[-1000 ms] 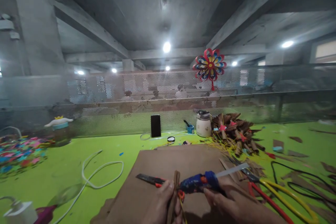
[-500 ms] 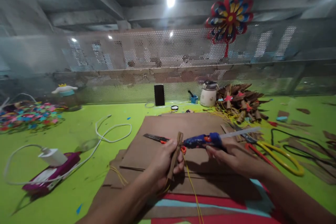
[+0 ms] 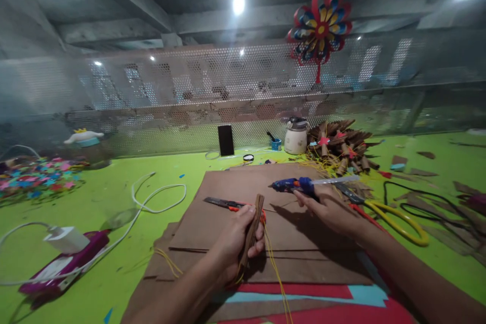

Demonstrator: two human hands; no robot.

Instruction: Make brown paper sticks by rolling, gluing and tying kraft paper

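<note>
My left hand point(image 3: 237, 235) is closed around a narrow rolled strip of brown paper point(image 3: 255, 223), tilted with its top end leaning right. Yellow string point(image 3: 274, 260) trails down beside it. My right hand point(image 3: 330, 210) grips a blue hot glue gun point(image 3: 294, 185), its nozzle pointing left, above and right of the roll and apart from it. A clear glue stick point(image 3: 336, 179) juts from the gun's back. Behind my left hand lies a utility knife point(image 3: 222, 203) with a dark blade and orange parts, on stacked brown paper sheets point(image 3: 197, 228).
Yellow-handled scissors point(image 3: 398, 223) and a black cord point(image 3: 429, 210) lie at right. Finished brown paper rolls point(image 3: 341, 147) pile behind, near a white flask point(image 3: 296, 136). At left are a purple power strip point(image 3: 64, 268), a white cable point(image 3: 132, 223) and colourful paper stars point(image 3: 41, 177).
My right hand has drawn the glue gun up and away from the paper roll, whose top its nozzle was touching or nearly touching. My left hand keeps hold of the roll. The view has shifted slightly.
</note>
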